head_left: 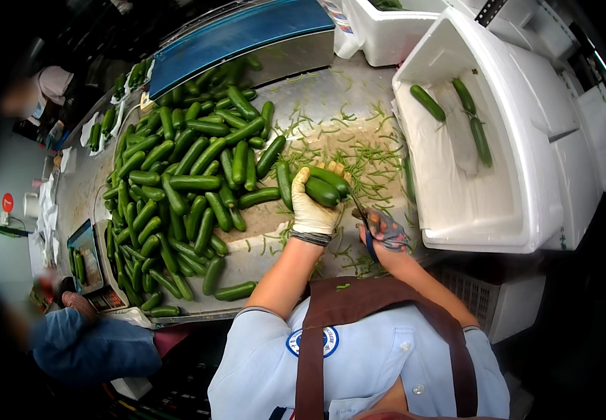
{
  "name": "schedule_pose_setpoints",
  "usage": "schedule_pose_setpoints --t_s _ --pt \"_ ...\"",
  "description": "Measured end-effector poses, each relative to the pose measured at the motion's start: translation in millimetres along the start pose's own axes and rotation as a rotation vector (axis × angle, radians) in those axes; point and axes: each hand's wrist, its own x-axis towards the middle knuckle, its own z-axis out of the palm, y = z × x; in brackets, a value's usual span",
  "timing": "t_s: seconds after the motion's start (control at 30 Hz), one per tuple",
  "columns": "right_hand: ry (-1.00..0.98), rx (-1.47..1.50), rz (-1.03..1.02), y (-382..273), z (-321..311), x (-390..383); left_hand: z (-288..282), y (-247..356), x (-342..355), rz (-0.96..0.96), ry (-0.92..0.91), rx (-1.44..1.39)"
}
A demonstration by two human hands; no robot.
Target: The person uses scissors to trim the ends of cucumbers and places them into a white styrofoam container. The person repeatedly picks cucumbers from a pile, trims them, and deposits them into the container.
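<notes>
My left hand, in a cream glove with a dark band at the wrist, is closed around at least two green cucumbers. Just to their right, my right hand in a grey patterned glove grips a pair of scissors. The blades point up toward the cucumbers' right end, and a dark blue handle loop shows below. Whether the blades touch a stem I cannot tell. Thin green stem trimmings lie scattered on the metal table around both hands. A loose cucumber rests against the left side of my left glove.
A large pile of cucumbers covers the table's left part. On the right stands a white foam box holding a few cucumbers. A blue-topped panel borders the far side. At the left sit a scale and another person's arm.
</notes>
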Motion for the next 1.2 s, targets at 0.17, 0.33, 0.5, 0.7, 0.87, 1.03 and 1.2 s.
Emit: schedule_pose_setpoints --t_s 0.17,0.33,0.5,0.7,0.87,1.03,1.2 --pt "0.070 0.197 0.108 -31.6 -22.1 3.7 -3.9 43.8 -11.3 0.126 -0.391 0.148" --pt "-0.029 0.477 0.362 -25.0 -15.8 -5.6 -9.5 89.3 -30.1 0.317 -0.422 0.383" --pt "-0.019 0.472 0.483 -13.1 -1.1 -19.8 -15.1 106.0 -14.5 -0.003 -0.205 0.337" --pt "0.035 0.489 0.499 -3.7 4.9 -25.3 86.7 85.4 75.5 -0.100 -0.221 0.587" --pt "-0.028 0.455 0.626 -1.7 -3.9 -31.2 269.1 56.1 132.2 0.006 -0.595 0.435" --pt "0.035 0.539 0.586 7.9 1.9 -45.2 213.4 79.0 141.3 -0.213 -0.933 0.333" --pt "0.100 0.701 0.582 12.5 13.5 -55.2 110.3 139.0 84.6 0.138 -0.409 0.193"
